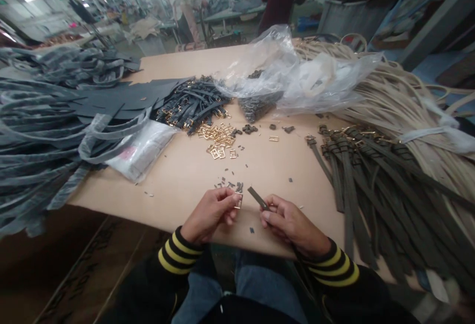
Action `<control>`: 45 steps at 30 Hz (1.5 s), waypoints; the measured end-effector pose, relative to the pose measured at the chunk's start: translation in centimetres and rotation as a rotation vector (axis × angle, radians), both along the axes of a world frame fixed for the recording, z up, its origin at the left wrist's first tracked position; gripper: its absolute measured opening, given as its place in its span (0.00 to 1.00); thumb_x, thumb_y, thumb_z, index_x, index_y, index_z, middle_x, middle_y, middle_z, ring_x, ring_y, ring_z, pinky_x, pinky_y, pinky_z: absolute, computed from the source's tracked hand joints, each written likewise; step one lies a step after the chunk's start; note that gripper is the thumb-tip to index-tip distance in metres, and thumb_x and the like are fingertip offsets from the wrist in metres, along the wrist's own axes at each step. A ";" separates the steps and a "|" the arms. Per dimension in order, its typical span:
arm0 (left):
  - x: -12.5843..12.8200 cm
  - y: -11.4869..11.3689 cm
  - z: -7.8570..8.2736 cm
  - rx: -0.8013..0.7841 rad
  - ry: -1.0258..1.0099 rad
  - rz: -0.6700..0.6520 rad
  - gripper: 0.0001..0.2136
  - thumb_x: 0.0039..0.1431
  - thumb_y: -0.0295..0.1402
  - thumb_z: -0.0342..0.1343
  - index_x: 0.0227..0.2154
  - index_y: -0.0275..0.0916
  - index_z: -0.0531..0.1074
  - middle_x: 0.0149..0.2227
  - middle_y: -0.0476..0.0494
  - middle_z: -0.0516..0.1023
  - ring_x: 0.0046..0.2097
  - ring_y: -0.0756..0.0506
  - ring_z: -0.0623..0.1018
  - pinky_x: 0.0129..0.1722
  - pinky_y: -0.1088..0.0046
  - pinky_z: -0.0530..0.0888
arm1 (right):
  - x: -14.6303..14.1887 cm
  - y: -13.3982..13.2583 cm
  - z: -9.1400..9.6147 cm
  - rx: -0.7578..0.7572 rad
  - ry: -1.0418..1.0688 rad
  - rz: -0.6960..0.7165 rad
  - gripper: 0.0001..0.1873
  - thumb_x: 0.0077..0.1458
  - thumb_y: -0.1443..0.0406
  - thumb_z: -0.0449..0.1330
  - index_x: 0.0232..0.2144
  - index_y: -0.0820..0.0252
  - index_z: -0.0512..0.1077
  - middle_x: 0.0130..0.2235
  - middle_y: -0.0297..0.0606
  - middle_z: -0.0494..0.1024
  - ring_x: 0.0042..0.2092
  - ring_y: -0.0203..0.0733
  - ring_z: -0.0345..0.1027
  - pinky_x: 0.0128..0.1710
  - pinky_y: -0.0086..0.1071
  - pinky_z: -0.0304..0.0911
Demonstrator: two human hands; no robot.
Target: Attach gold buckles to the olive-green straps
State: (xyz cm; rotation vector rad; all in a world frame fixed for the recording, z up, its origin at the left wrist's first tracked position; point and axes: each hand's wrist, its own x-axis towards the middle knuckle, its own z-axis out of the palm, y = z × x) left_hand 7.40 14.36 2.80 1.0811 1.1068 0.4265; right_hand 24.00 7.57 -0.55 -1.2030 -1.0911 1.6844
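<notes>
Small gold rectangular metal buckle (238, 200), clamped in the closed grip of the left hand (210, 213). Just beside that buckle, a narrow dark olive strap end (257, 198), clamped in the closed grip of the right hand (293, 225). Beneath the buckle, a tan paper-covered surface (178, 185). Beyond it, a heap of loose gold buckles (218, 138). To its right, a pile of long dark olive straps (356, 185).

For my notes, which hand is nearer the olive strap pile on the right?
Right hand: it sits just left of the olive strap pile, holding a dark strap. The left hand is farther left of the pile, past the right hand, holding a gold buckle.
</notes>
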 end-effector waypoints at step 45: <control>-4.0 -11.1 -2.5 -0.241 -0.407 0.268 0.11 0.42 0.33 0.60 0.26 0.32 0.66 0.20 0.51 0.71 0.19 0.56 0.70 0.17 0.85 0.66 | -5.2 -6.2 0.4 0.134 -0.270 0.081 0.10 0.49 0.62 0.55 0.32 0.63 0.66 0.26 0.33 0.67 0.25 0.30 0.57 0.22 0.24 0.52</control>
